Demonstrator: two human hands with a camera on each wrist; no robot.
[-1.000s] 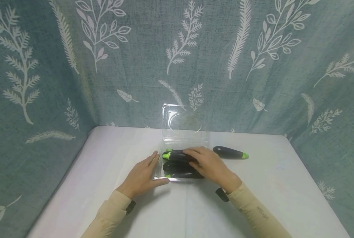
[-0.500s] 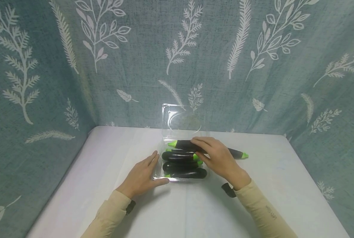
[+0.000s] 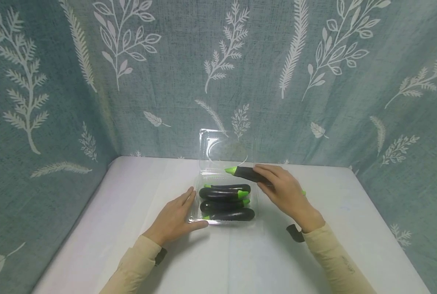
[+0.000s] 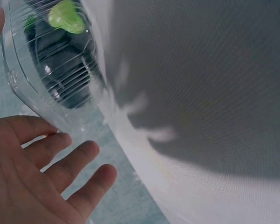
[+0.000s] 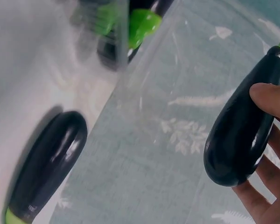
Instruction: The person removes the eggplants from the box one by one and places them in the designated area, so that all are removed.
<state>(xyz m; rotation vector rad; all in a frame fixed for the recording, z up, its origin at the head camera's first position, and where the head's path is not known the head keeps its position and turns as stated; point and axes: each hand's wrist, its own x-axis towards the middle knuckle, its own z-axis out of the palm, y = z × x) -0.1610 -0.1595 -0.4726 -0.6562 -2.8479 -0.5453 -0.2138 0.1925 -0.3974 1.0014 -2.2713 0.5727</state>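
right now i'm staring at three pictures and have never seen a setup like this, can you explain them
There's no machine here, just a person's bare hands. The widest picture comes from a camera worn on the head, looking forward and down; the other two come from cameras on each wrist. On the white tabletop stands a clear plastic container, its lid open, with four eggplants showing inside. The left hand lies along the container's left side, fingers straight. The right hand holds a fifth eggplant. A sixth eggplant, clearest in the right wrist picture, lies on the tabletop.
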